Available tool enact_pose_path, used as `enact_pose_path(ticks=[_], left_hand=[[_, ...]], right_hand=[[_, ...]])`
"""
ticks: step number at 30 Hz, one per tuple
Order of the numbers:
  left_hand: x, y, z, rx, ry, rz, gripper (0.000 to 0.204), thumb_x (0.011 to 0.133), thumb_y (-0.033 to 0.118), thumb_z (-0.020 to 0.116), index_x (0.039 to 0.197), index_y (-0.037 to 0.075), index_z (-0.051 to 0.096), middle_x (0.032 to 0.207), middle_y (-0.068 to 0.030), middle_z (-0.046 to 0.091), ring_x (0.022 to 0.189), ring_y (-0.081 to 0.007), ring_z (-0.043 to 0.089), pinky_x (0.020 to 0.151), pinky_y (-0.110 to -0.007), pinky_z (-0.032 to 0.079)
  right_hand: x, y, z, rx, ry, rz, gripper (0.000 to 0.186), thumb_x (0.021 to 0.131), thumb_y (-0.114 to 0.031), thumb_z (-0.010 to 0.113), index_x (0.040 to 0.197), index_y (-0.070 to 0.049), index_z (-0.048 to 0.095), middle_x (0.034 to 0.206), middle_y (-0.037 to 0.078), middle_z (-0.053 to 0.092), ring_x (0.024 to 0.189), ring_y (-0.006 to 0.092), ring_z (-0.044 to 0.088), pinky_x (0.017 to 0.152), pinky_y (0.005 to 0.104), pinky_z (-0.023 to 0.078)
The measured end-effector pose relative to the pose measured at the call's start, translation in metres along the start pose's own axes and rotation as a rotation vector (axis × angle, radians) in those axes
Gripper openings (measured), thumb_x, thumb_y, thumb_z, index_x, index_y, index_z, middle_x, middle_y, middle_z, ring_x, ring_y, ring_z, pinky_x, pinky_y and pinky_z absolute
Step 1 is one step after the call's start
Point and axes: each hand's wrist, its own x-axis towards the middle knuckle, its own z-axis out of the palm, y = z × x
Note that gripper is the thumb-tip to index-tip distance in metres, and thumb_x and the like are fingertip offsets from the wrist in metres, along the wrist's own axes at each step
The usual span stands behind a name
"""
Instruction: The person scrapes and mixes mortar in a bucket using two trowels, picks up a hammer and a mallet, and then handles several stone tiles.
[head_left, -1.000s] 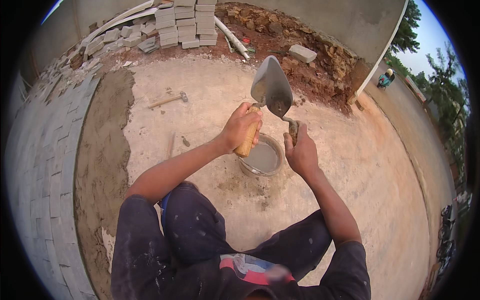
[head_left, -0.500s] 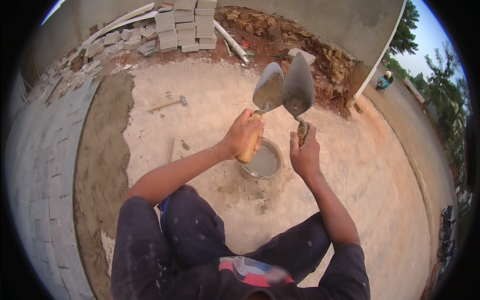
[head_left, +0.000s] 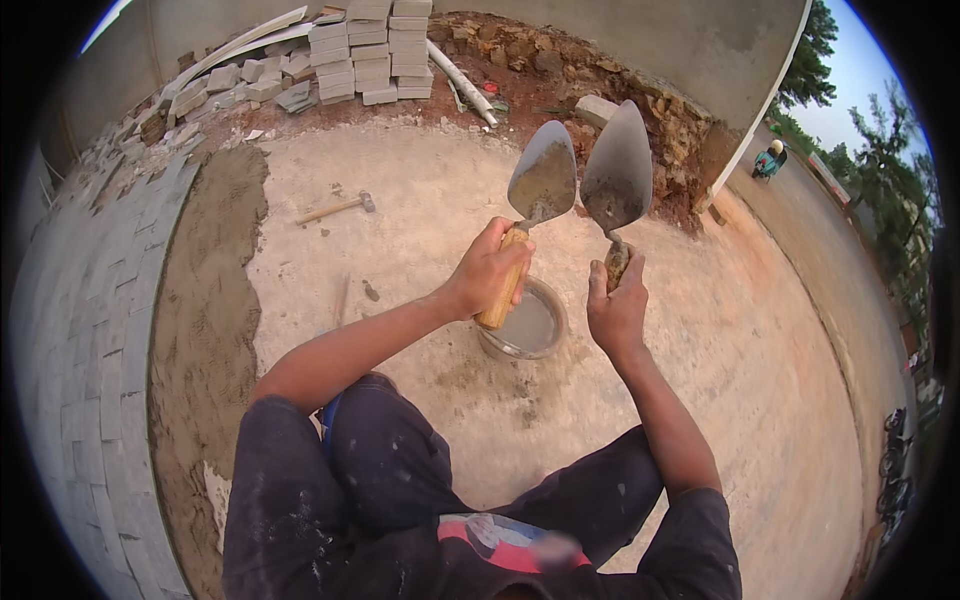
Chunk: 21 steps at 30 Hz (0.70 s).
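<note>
My left hand (head_left: 490,270) is closed round the pale wooden handle of a trowel (head_left: 543,172), its blade raised and smeared with mortar. In my right hand (head_left: 617,312) is a second trowel (head_left: 617,165) with a darker, dirt-crusted handle, its grey blade also pointing up. The two blades stand side by side with a narrow gap between them. Below and between my hands sits a round bucket (head_left: 545,300) of cloudy grey water, partly hidden by my left hand and its trowel handle.
A hammer (head_left: 335,209) lies on the concrete floor (head_left: 420,190) ahead. Left runs a strip of wet mortar (head_left: 205,330) beside grey pavers (head_left: 100,350). Stacked blocks (head_left: 370,55) and a white pipe (head_left: 462,84) are at the back. A rider (head_left: 769,160) is on the road, right.
The right trowel has moved right and slightly down, away from the left one; before, the blades touched or overlapped. My left hand has barely moved.
</note>
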Motion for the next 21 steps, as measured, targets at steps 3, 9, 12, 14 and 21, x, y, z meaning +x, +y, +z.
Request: enact_pose_path(ticks=[3, 9, 12, 14, 21], left_hand=[[-0.004, 0.003, 0.008, -0.039, 0.043, -0.079, 0.030, 0.099, 0.023, 0.057, 0.116, 0.006, 0.038, 0.081, -0.0066, 0.054, 0.051, -0.0161, 0.056, 0.044, -0.033, 0.049], [-0.002, 0.001, 0.000, 0.040, 0.050, -0.011, 0.031, 0.099, 0.021, 0.058, 0.117, 0.006, 0.038, 0.081, -0.0068, 0.055, 0.050, -0.0157, 0.056, 0.043, -0.033, 0.049], [-0.001, -0.003, 0.001, -0.004, 0.051, -0.053, 0.031, 0.099, 0.020, 0.059, 0.117, 0.005, 0.039, 0.081, -0.0069, 0.055, 0.050, -0.0154, 0.055, 0.043, -0.032, 0.049], [0.000, 0.001, -0.002, 0.024, 0.037, -0.014, 0.030, 0.099, 0.020, 0.058, 0.117, 0.005, 0.039, 0.081, -0.0069, 0.055, 0.049, -0.0155, 0.055, 0.043, -0.032, 0.049], [-0.006, -0.002, 0.001, 0.061, 0.023, -0.015, 0.029, 0.100, 0.020, 0.057, 0.117, 0.005, 0.038, 0.080, -0.0063, 0.054, 0.049, -0.0147, 0.055, 0.043, -0.031, 0.048]], right_hand=[[-0.001, 0.014, 0.011, -0.198, -0.137, -0.036, 0.041, 0.096, -0.015, 0.062, 0.130, -0.001, 0.043, 0.089, 0.026, 0.067, 0.082, 0.0436, 0.069, 0.071, 0.0482, 0.054], [-0.004, 0.007, 0.001, -0.025, -0.025, -0.014, 0.045, 0.095, -0.018, 0.063, 0.131, -0.001, 0.042, 0.092, 0.029, 0.068, 0.085, 0.0474, 0.068, 0.074, 0.0526, 0.053], [-0.001, 0.014, 0.007, -0.217, -0.186, -0.068, 0.041, 0.096, -0.017, 0.062, 0.129, 0.001, 0.043, 0.091, 0.028, 0.068, 0.083, 0.0442, 0.069, 0.072, 0.0489, 0.054], [0.003, 0.002, -0.002, -0.055, -0.033, -0.044, 0.043, 0.095, -0.017, 0.063, 0.129, 0.000, 0.043, 0.092, 0.029, 0.067, 0.084, 0.0474, 0.068, 0.074, 0.0524, 0.053], [-0.003, 0.011, 0.003, -0.087, -0.115, -0.065, 0.042, 0.095, -0.017, 0.063, 0.129, 0.000, 0.043, 0.093, 0.029, 0.068, 0.085, 0.0467, 0.068, 0.073, 0.0511, 0.053]])
